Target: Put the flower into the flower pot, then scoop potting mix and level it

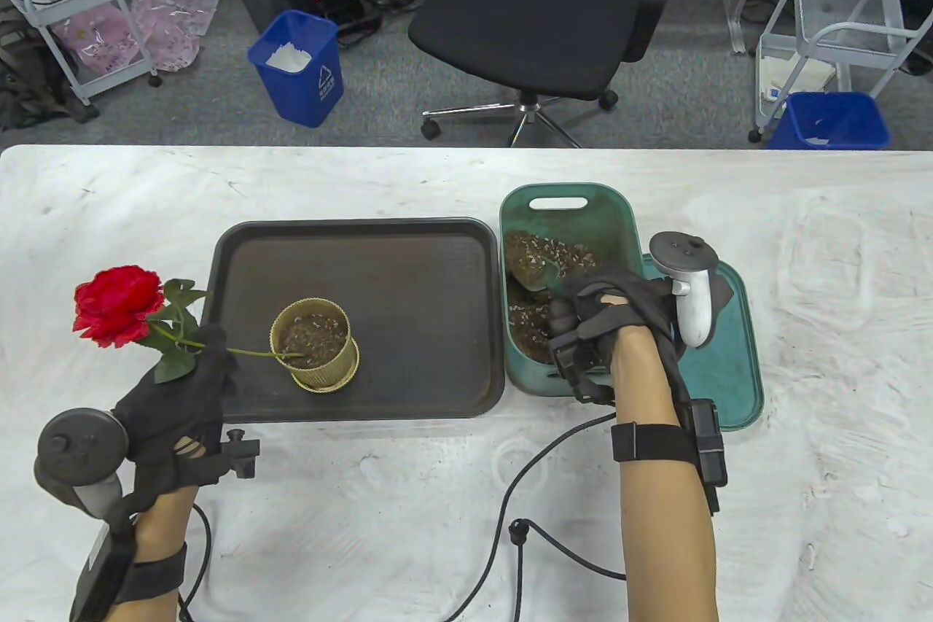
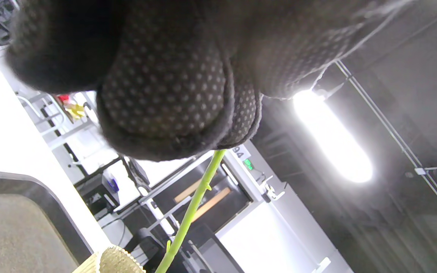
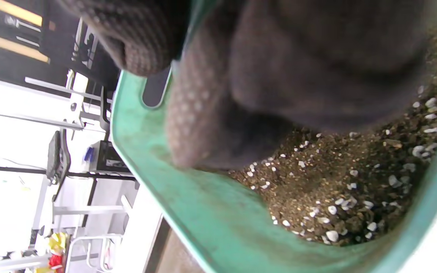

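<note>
Flower (image 1: 116, 305) stem sits pinched in the left grip (image 1: 191, 389), tip inside the pot (image 1: 315, 344); right grip (image 1: 605, 323) clasps a scoop (image 1: 536, 277).

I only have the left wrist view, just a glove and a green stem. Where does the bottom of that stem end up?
Observer: In the table view the stem slants down into the gold flower pot, its tip in the soil there.
Operator: And the bloom?
Observer: The red flower leans out to the left of the black tray, above the left hand, which pinches the stem.
Operator: What is the other hand doing?
Observer: The right hand is down inside the green tub, its fingers just above the potting mix. It seems to hold a green scoop.
</note>
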`<move>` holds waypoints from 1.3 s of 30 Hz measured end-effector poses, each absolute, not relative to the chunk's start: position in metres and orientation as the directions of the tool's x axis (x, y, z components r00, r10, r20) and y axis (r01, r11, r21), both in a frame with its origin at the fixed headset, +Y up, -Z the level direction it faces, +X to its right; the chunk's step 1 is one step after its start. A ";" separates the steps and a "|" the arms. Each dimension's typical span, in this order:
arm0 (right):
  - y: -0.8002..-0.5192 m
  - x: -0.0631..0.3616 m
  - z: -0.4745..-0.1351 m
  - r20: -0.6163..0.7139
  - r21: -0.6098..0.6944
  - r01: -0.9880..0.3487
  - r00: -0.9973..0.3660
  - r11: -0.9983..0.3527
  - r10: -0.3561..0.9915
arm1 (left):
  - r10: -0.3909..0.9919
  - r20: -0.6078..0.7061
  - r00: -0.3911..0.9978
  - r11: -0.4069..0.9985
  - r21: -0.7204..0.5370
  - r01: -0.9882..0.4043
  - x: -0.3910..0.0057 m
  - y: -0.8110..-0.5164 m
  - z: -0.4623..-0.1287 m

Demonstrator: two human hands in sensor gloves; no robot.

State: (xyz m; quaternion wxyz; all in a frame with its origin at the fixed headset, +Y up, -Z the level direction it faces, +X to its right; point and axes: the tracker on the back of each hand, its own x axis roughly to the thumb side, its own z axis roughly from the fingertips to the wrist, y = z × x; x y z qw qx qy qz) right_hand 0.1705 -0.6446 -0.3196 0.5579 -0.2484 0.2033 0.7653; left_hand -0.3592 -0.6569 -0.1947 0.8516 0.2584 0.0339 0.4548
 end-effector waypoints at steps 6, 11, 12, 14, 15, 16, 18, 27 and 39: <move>-0.633 0.186 -0.304 -0.555 -0.046 -0.966 -0.186 -0.254 0.811 | 0.796 0.174 0.579 0.449 0.471 -0.759 -0.359 -0.657 -0.194; -0.627 0.190 -0.292 -0.509 -0.088 -0.975 -0.133 -0.205 0.850 | 0.796 0.175 0.580 0.451 0.468 -0.760 -0.358 -0.658 -0.195; -0.626 0.189 -0.291 -0.501 -0.091 -0.975 -0.131 -0.203 0.855 | 0.797 0.175 0.579 0.450 0.468 -0.761 -0.358 -0.658 -0.195; -0.624 0.187 -0.290 -0.484 -0.081 -0.977 -0.135 -0.198 0.865 | 0.797 0.173 0.579 0.450 0.469 -0.760 -0.359 -0.658 -0.195; -0.623 0.184 -0.290 -0.474 -0.066 -0.979 -0.138 -0.192 0.870 | 0.797 0.172 0.580 0.451 0.470 -0.759 -0.359 -0.658 -0.195; -0.622 0.180 -0.289 -0.466 -0.052 -0.982 -0.139 -0.184 0.874 | 0.797 0.170 0.580 0.451 0.472 -0.758 -0.359 -0.658 -0.195; -0.620 0.170 -0.289 -0.444 -0.023 -0.984 -0.150 -0.178 0.884 | 0.797 0.168 0.580 0.451 0.473 -0.757 -0.359 -0.658 -0.195; -0.623 0.077 -0.284 -0.365 0.242 -0.964 -0.199 -0.114 0.909 | 0.797 0.166 0.580 0.451 0.476 -0.755 -0.360 -0.658 -0.195; -0.656 -0.035 -0.286 -0.336 0.451 -0.864 -0.397 -0.224 0.854 | 0.801 0.167 0.576 0.447 0.473 -0.759 -0.360 -0.658 -0.195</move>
